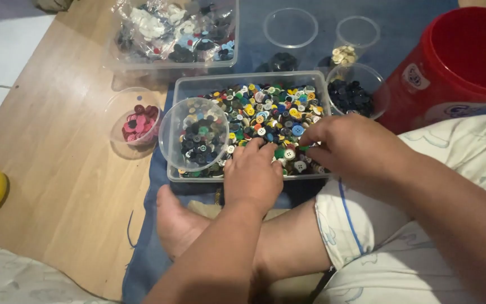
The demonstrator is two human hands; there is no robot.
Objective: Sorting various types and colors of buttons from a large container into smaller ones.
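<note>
A person is sitting cross-legged on the floor, both hands reaching into a clear plastic tray (pixel 182 90) that is lying just in front of their bare foot (pixel 178 222) and is brimming with mixed coloured buttons (pixel 271 115). The left hand (pixel 252 171) is resting palm-down at the tray's near edge, fingers loosely curled onto the buttons; whether it is holding any, I cannot tell. The right hand (pixel 347 147) is coming in from the right side, its fingertips drawn narrow and pinching at the buttons near the tray's near right corner, just beside the left hand.

A round clear tub (pixel 193 135) of dark buttons is sitting tilted in the tray's left end, close to the left hand. A small tub of red buttons (pixel 136 121) is standing on the wooden floor to the left. Behind the tray are lying a second tray with bagged buttons (pixel 175 34), several small clear cups (pixel 291 28), and a bowl of dark blue buttons (pixel 352 97). A red bucket (pixel 451 62) is standing at the far right.
</note>
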